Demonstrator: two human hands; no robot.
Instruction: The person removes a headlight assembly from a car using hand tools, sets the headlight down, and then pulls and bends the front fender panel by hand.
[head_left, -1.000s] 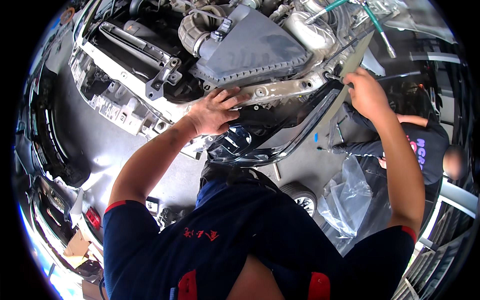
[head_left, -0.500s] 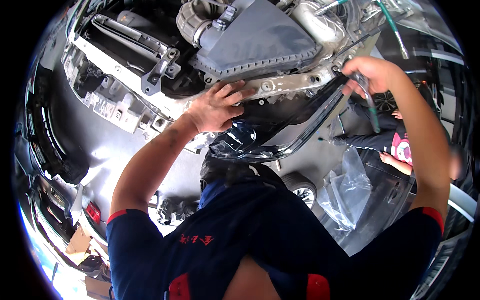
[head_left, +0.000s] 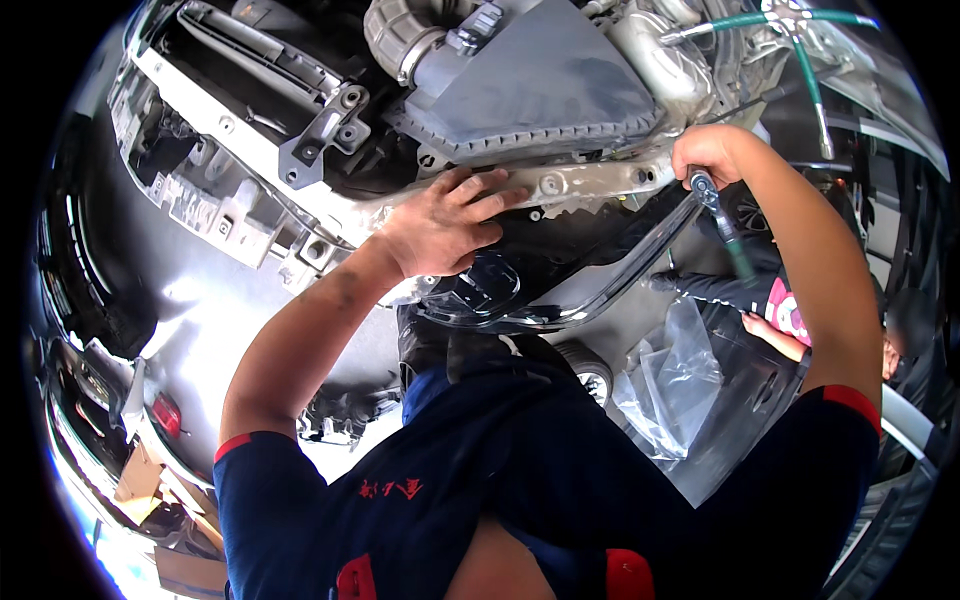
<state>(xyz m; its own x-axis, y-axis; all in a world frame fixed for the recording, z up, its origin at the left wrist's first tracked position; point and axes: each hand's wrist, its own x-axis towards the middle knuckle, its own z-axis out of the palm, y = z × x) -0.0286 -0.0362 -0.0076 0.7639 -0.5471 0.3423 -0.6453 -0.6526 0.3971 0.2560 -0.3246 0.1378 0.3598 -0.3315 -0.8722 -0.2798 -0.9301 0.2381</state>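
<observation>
The right hand (head_left: 712,155) is gripping a ratchet wrench (head_left: 704,190) at upper right while the left hand (head_left: 450,222), loosely spread, is resting on a pale crossbar (head_left: 592,182) at upper centre, grey floor (head_left: 235,300) gleaming at left.

Toward the left edge of the grey floor (head_left: 215,330) lies a dark car part (head_left: 85,250); near its lower left corner are a red lamp (head_left: 166,415) and a cardboard box (head_left: 190,573). Toward the right edge, crumpled clear plastic sheeting (head_left: 670,380) lies near a wheel (head_left: 597,387), with a co-worker (head_left: 788,308) beyond.
</observation>
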